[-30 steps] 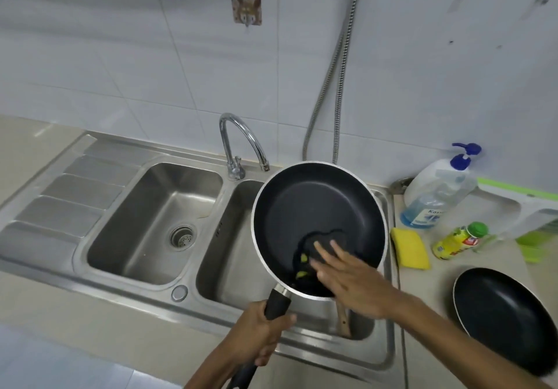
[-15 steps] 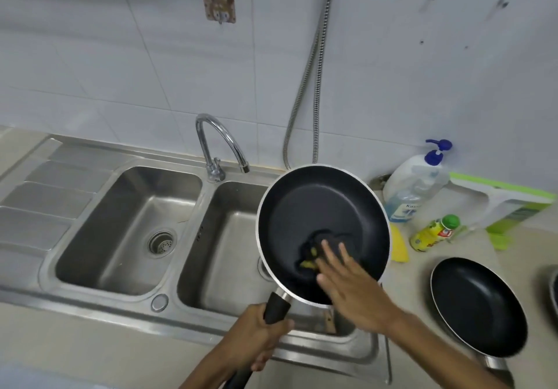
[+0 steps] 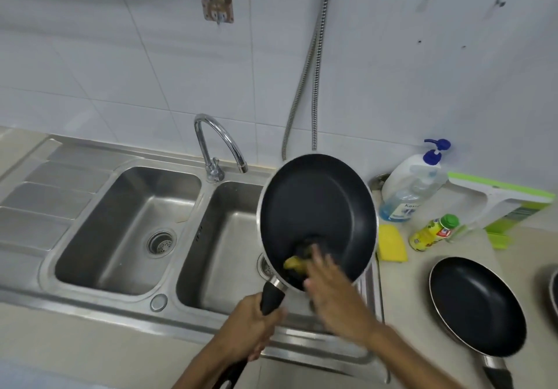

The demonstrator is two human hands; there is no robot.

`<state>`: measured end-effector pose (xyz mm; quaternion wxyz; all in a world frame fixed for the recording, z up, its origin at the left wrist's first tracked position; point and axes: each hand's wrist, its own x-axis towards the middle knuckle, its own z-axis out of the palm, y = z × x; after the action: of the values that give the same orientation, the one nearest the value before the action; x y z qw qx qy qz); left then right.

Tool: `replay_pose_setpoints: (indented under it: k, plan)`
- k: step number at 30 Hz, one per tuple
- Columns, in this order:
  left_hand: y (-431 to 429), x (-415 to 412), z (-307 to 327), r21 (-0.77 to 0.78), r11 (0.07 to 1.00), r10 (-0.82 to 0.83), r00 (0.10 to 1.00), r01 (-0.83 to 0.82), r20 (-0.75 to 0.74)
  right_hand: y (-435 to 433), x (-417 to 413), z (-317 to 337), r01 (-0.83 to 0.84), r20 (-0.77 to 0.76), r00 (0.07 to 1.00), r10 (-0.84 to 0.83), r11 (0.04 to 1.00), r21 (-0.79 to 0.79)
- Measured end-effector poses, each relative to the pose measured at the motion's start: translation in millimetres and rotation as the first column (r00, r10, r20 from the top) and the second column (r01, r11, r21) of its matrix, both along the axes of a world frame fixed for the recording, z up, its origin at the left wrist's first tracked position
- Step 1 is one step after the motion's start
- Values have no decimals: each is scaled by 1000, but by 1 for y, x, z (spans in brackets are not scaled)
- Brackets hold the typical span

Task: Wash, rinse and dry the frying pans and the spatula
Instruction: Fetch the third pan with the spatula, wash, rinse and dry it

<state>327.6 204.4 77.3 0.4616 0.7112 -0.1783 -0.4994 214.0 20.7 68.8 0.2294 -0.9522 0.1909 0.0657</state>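
A black non-stick frying pan (image 3: 317, 207) with a silver rim hangs tilted over the right sink basin (image 3: 223, 252). My left hand (image 3: 250, 328) grips its black handle from below. My right hand (image 3: 335, 298), blurred by motion, presses a yellow-and-dark scouring sponge (image 3: 294, 263) against the pan's inner surface near the handle, fingers stretched out. A second black frying pan (image 3: 474, 304) lies flat on the counter at the right. The spatula is hidden from view.
A chrome faucet (image 3: 217, 144) stands between the left basin (image 3: 126, 231) and the right one. On the counter are a yellow sponge (image 3: 391, 242), a pump soap bottle (image 3: 413, 189), a small yellow bottle (image 3: 433, 231) and a green-and-white squeegee (image 3: 507, 201).
My right hand has slid the sponge down toward the pan's near edge by the handle. The left hand keeps its grip on the handle.
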Motion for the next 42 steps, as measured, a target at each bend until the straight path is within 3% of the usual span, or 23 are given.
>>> replay_pose_setpoints:
  k: [2,4,8,11,12,15,17,18,21,24,27,28,30,33,35,37,39,42]
  plan:
    - [-2,-7,5,36,997,-74,994,72,74,37,35,17,-39,184,983,15,991,126]
    - [-5,-18,10,28,997,-66,998,66,2,13,87,27,83,283,955,-88,996,32]
    - [-9,-22,20,-36,999,8,994,-12,-104,-89,109,26,350,259,923,-283,898,-268]
    - [-3,-5,15,-46,998,44,991,-50,-127,-104,50,5,278,184,957,-225,890,-361]
    - [-1,-2,14,-37,998,44,993,-48,-108,-86,29,-1,260,164,962,-217,911,-320]
    - [-2,-1,13,7,1000,22,1000,-23,12,7,6,-8,117,102,987,-125,990,84]
    - [-4,-6,16,30,999,-39,994,36,106,42,31,14,35,274,956,-104,969,243]
    - [-4,-9,18,33,998,-56,992,52,116,40,52,23,41,337,933,-126,968,249]
    - [-6,-21,25,-1,999,-35,998,35,59,-23,115,35,206,387,901,-195,978,15]
    - [-8,-16,32,-45,998,30,998,-32,-49,-100,112,25,405,345,885,-313,884,-236]
    - [-2,1,32,-74,995,55,997,-59,-57,-108,52,-7,298,240,944,-225,896,-329]
    - [-2,3,30,-73,995,62,997,-65,-36,-85,33,-16,267,217,952,-215,931,-251]
    - [-3,0,26,-55,997,59,997,-56,55,-16,12,-25,194,174,964,-203,979,68]
    - [-7,-9,19,40,999,-33,965,23,260,47,41,12,157,238,925,-296,868,471]
    - [-9,-18,19,60,998,-24,978,12,209,44,81,39,127,285,900,-330,824,553]
    - [-12,-30,22,43,999,-7,988,0,151,19,118,50,176,342,871,-351,875,450]
    - [-16,-38,24,14,1000,-3,993,2,122,-21,144,49,332,367,830,-420,901,280]
    - [-15,-29,23,-49,998,37,999,-36,23,-82,132,26,434,338,863,-375,893,-117]
